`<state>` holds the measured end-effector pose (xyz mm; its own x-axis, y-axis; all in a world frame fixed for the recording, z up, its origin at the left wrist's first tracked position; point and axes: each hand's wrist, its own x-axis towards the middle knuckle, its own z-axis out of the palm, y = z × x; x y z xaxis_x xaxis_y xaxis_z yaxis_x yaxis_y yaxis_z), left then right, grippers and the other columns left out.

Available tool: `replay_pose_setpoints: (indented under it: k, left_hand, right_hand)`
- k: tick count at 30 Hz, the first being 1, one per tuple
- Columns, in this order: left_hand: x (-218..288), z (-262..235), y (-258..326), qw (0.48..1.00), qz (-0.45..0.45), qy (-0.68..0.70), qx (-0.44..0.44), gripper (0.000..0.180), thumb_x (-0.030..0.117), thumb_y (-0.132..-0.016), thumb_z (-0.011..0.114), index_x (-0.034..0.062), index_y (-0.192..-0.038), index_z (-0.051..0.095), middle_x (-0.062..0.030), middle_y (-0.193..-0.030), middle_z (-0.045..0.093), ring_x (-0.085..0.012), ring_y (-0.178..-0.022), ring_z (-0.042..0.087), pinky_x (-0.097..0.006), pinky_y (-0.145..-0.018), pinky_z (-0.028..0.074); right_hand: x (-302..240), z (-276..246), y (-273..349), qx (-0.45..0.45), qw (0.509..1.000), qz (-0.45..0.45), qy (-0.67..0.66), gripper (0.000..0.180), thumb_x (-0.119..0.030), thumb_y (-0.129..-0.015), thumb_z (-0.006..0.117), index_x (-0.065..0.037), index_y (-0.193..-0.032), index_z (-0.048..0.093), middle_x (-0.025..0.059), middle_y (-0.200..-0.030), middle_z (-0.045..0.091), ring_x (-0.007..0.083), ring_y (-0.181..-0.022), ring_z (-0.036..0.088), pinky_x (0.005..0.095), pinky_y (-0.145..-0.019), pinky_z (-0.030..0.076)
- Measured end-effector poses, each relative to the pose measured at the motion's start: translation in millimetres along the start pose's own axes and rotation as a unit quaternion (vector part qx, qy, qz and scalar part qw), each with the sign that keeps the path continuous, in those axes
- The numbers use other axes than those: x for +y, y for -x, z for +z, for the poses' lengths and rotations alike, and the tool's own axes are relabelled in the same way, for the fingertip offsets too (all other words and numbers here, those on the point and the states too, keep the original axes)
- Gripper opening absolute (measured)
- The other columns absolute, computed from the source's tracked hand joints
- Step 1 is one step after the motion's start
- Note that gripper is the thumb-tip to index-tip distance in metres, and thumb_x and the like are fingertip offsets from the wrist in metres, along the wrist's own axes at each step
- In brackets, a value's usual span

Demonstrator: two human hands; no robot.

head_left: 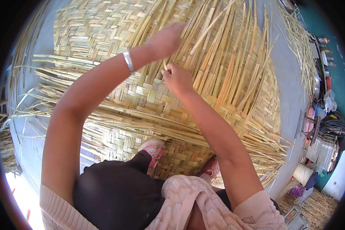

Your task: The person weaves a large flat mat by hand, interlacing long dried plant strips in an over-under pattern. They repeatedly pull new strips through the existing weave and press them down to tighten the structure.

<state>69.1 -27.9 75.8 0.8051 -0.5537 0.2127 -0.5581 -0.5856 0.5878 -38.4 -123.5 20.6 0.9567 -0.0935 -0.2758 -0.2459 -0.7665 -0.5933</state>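
Note:
A woven reed mat (84, 32) lies spread on the floor beneath me. Loose long strips (234, 67) run away from me across its middle and right, and a band of crosswise strips (149, 124) lies nearer my feet. My right hand (179, 79) is closed in a pinch on a yellowish reed strip (165, 64) at the weaving edge. Just beyond it, my left hand (166, 40) hovers over the upright strips, blurred by motion; its fingers cannot be made out. A silver bracelet (128, 62) circles my left wrist.
My pink patterned shoes (154, 148) stand on the near part of the mat. Grey floor (289, 76) borders it on the right, with a heap of loose reeds (299, 46) beyond. Along the green wall are a coil of black cable (333, 124) and a white bucket (303, 173).

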Motion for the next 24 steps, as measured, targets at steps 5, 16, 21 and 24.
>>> replay_pose_setpoints:
  k: [5,16,21,24]
  left_hand:
    - [-45,16,18,0.957,-0.181,-0.037,-0.222,0.047,0.024,-0.088,0.059,-0.0054,-0.123,0.049,-0.0267,-0.112,0.062,-0.0377,-0.106,0.060,-0.044,-0.092,0.048]
    - [-68,33,-11,0.924,-0.289,0.059,-0.242,0.056,0.039,-0.072,0.079,-0.0058,-0.101,0.061,-0.0185,-0.085,0.067,-0.0270,-0.067,0.065,-0.038,-0.059,0.051]
    - [-77,38,-8,0.893,-0.329,0.161,-0.263,0.059,0.035,-0.064,0.084,-0.0045,-0.102,0.062,-0.0148,-0.082,0.065,-0.0238,-0.064,0.062,-0.035,-0.049,0.048]
    - [-73,37,2,0.894,-0.331,0.197,-0.227,0.058,0.032,-0.064,0.083,-0.0025,-0.105,0.062,-0.0140,-0.086,0.065,-0.0229,-0.066,0.061,-0.034,-0.049,0.048]
  right_hand:
    - [4,-9,6,-0.009,0.997,0.047,-0.064,0.027,-0.027,-0.088,0.063,-0.001,-0.083,0.059,0.0147,-0.068,0.064,0.0257,-0.059,0.062,0.0370,-0.061,0.048]
    - [11,-14,16,0.014,0.994,-0.035,-0.105,0.038,-0.021,-0.091,0.058,0.002,-0.121,0.053,0.0138,-0.074,0.067,0.0248,-0.065,0.065,0.0370,-0.066,0.050]
    - [9,-14,11,-0.021,0.989,0.042,-0.143,0.049,-0.023,-0.088,0.056,-0.002,-0.132,0.047,0.0228,-0.091,0.066,0.0378,-0.086,0.065,0.0459,-0.081,0.050]
    - [9,-14,8,-0.046,0.985,0.074,-0.151,0.049,-0.024,-0.088,0.056,-0.003,-0.131,0.048,0.0222,-0.089,0.067,0.0377,-0.086,0.065,0.0460,-0.081,0.049]
